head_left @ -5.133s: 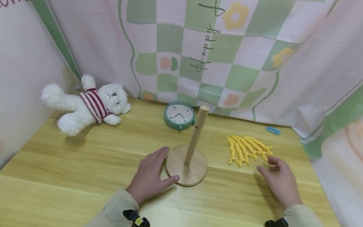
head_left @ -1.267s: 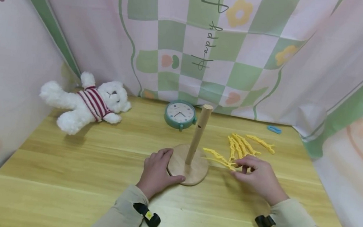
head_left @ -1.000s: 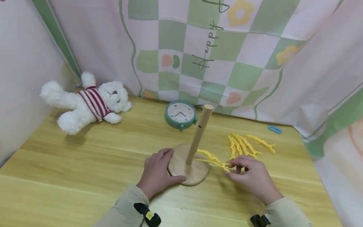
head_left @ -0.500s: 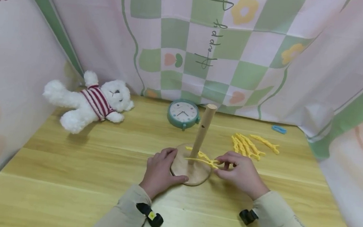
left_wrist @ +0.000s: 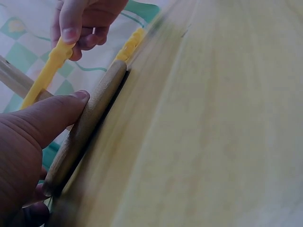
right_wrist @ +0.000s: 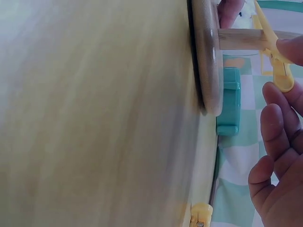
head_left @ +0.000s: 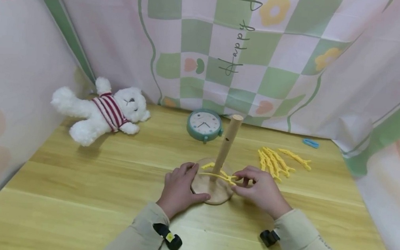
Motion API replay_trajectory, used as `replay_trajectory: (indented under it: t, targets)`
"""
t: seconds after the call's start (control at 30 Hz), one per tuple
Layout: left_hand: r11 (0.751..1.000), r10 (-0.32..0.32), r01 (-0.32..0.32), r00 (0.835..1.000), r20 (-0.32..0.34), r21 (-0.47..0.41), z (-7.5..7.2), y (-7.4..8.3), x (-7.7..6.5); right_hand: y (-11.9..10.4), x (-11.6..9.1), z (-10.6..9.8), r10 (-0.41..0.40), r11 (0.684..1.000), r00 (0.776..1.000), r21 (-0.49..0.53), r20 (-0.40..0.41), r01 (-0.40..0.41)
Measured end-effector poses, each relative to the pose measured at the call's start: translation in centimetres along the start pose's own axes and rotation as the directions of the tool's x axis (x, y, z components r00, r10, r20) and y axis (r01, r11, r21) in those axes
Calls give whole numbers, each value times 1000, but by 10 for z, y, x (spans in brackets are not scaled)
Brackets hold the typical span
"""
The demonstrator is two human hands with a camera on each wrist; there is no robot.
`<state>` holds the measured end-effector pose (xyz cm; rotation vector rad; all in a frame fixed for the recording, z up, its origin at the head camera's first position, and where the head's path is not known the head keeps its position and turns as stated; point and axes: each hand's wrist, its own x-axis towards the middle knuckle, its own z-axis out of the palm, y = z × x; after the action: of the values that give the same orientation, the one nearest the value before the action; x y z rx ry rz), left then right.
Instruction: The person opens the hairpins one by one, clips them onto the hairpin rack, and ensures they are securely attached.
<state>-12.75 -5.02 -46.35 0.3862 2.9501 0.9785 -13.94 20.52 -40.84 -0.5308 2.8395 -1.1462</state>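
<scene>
A round-based wooden stand (head_left: pixel 228 141) with an upright post, with small holes in it, stands on the wooden table. My left hand (head_left: pixel 179 190) holds the base by its left side, thumb on the near rim. My right hand (head_left: pixel 260 190) pinches the handle end of a yellow alligator hair clip (head_left: pixel 226 178) from the right. The clip is spread, its two long arms pointing left on either side of the post, low above the base. In the right wrist view the clip (right_wrist: pixel 283 78) sits between thumb and fingers. Several more yellow hair clips (head_left: pixel 271 162) lie to the right.
Apart from the group lies one yellow clip (head_left: pixel 295 158). A teal alarm clock (head_left: pixel 204 125) lies behind the stand. At the back left is a white teddy bear (head_left: pixel 110 111) in a striped shirt. A small blue loop-shaped thing (head_left: pixel 310 143) lies back right, before the curtain (head_left: pixel 200 37).
My right hand has taken a yellow hair clip from the group and brought it left, spread, to around the post. My left hand keeps its hold on the base.
</scene>
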Motion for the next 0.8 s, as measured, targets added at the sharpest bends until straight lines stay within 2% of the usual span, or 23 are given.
replay_trajectory:
  t: [0.2,0.8]
  targets:
    - [1000,-2,2,1000,-3,-6,-1,1,0,2,-1,1,6,1000,1000,-10,-9,-6]
    - [1000,-10,10,1000,6,-11,-3,3,-1,7,-8,2,57,995,998,82,-3,-57]
